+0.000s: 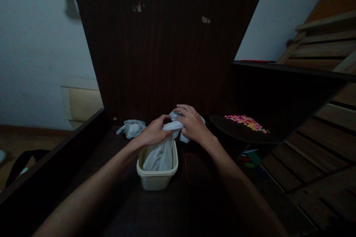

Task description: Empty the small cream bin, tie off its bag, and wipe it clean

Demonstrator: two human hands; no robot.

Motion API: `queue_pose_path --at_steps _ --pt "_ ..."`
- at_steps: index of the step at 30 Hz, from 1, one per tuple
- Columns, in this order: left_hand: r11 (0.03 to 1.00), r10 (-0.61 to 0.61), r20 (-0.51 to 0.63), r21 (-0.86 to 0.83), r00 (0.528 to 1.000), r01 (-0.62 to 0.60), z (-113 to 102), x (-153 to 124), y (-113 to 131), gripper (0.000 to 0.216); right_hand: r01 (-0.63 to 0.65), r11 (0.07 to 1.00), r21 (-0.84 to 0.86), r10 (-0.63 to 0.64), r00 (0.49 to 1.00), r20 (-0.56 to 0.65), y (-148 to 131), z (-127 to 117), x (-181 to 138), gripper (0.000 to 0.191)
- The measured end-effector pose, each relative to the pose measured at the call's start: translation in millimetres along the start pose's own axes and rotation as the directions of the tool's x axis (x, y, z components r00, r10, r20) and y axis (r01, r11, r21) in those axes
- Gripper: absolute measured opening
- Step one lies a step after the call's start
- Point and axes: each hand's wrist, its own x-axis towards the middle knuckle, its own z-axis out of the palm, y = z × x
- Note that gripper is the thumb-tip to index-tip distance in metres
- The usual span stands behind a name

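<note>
- Head view: the left hand (154, 133) has its fingers partly closed, thumb and forefinger pinching a bunched band of a white plastic bag (160, 157).
- The right hand (194, 125) curls its fingers over the bag's upper end, gripping it.
- The bag's long axis slants from below the fingers up and rightward to them; the held band runs roughly crosswise between both hands.
- Under the fingers, its lower part sits inside a cream tub (157, 173) on the dark worktop (128, 205).
- A crumpled bag (132, 129) lies just left of the left fingers.
- Well right of the right fingers, small pink and yellow pieces (246, 122) cover part of a shelf (222, 123).
</note>
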Motion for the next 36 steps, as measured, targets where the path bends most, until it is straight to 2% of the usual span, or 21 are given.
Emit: queue_pose_path --at_steps 2,4,7,13,15,17,20,24,27,30,34,36 --pt "0.999 0.015 0.008 -0.051 1.0 -0.014 -1 -1 0 0.057 0.061 0.998 0.009 -0.061 0.997 0.042 5 2 -3 0.041" --pt "0.995 0.004 0.031 -0.096 1.0 -0.001 -2 -2 1 0.058 0.072 0.997 -0.024 -0.068 0.988 0.136 10 3 -5 0.037" --pt "0.988 -0.031 0.072 -0.146 0.997 0.041 -2 -5 4 0.057 0.029 0.994 -0.11 -0.002 0.971 0.238 16 5 -11 0.028" --pt "0.976 -0.094 0.085 -0.188 0.992 0.108 2 -6 4 0.045 -0.08 0.981 -0.178 0.13 0.948 0.289 24 8 -24 0.024" --pt "0.97 -0.101 0.097 -0.213 0.99 0.12 3 -5 2 0.042 -0.105 0.98 -0.17 0.151 0.946 0.287 25 8 -26 0.02" --pt "0.976 -0.06 0.108 -0.201 0.992 0.081 4 -4 0 0.041 -0.119 0.981 -0.155 0.156 0.954 0.257 25 8 -28 0.016" --pt "0.994 0.017 0.145 -0.109 0.989 -0.001 4 -4 -2 0.04 -0.105 0.985 -0.14 0.131 0.973 0.191 26 8 -29 0.014" --pt "0.998 0.062 0.184 -0.025 0.981 -0.059 4 -5 0 0.031 -0.101 0.987 -0.127 0.119 0.983 0.143 28 10 -29 0.011" --pt "0.993 0.113 0.157 -0.04 0.981 -0.108 5 -5 3 0.029 -0.125 0.992 0.009 0.123 0.987 0.1 29 10 -31 0.034" --pt "0.992 0.099 0.162 -0.099 0.982 -0.084 7 -6 4 0.028 -0.14 0.975 0.17 0.124 0.987 0.101 28 10 -33 0.053" --pt "0.964 0.056 0.224 -0.265 0.973 0.006 9 -6 2 0.028 -0.176 0.97 0.166 0.139 0.967 0.215 26 10 -34 0.034" --pt "0.954 0.038 0.208 -0.3 0.977 0.027 9 -7 0 0.024 -0.199 0.971 0.13 0.166 0.96 0.226 25 10 -35 0.024"
